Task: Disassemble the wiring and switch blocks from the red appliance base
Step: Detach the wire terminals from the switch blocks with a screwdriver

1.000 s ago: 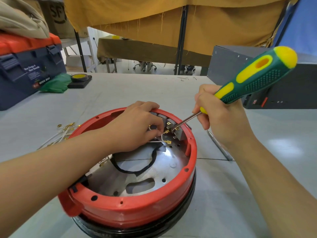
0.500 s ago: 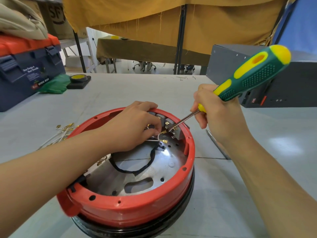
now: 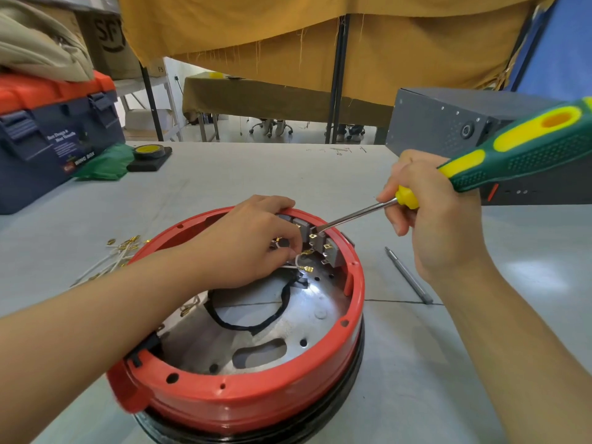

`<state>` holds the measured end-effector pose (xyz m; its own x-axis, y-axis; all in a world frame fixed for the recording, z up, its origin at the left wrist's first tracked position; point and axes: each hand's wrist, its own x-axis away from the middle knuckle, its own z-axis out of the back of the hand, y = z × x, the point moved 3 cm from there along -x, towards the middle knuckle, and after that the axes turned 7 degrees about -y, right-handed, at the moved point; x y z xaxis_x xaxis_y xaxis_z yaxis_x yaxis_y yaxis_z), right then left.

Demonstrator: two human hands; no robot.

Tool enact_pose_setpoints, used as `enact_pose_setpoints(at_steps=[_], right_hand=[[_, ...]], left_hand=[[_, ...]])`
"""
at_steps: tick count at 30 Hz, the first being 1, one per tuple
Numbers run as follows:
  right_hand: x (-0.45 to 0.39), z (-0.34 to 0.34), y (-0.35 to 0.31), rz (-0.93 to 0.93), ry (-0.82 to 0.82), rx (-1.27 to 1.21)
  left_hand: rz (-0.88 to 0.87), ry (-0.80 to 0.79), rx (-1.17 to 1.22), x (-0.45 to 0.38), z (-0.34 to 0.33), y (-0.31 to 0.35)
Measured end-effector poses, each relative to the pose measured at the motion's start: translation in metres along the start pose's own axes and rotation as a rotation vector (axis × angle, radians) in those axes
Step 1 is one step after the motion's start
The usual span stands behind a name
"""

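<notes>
Screwdriver tip unmoved on switch blocks, left hand pinching wire

toolbox far left, base centre, metal box right

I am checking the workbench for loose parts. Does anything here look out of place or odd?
Yes. A bundle of white wires with brass terminals lies loose on the table left of the red appliance base, and a thin metal rod lies loose to its right. Inside, the black cable curls unattached across the metal plate.
</notes>
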<state>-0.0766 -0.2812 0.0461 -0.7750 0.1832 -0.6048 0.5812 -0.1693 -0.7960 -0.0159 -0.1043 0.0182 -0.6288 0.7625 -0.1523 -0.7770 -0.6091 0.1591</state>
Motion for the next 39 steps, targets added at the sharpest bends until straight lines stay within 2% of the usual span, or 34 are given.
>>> enact_pose_setpoints(at_steps=[15, 21, 25, 29, 39], right_hand=[[0.002, 0.001, 0.0, -0.024, 0.011, -0.008], [0.003, 0.001, 0.002, -0.056, 0.003, 0.001], [0.003, 0.0, 0.002, -0.07, 0.0, 0.003], [0.004, -0.001, 0.001, -0.064, -0.028, 0.046], [0.002, 0.001, -0.004, -0.063, -0.03, 0.029]], left_hand=[[-0.02, -0.016, 0.034, 0.002, 0.002, 0.002], [0.026, 0.053, 0.09, 0.0, 0.011, -0.002], [0.122, 0.052, -0.023, 0.002, 0.017, -0.007], [0.229, -0.061, -0.171, 0.008, 0.01, -0.006], [0.1, -0.056, -0.116, 0.006, 0.006, 0.0]])
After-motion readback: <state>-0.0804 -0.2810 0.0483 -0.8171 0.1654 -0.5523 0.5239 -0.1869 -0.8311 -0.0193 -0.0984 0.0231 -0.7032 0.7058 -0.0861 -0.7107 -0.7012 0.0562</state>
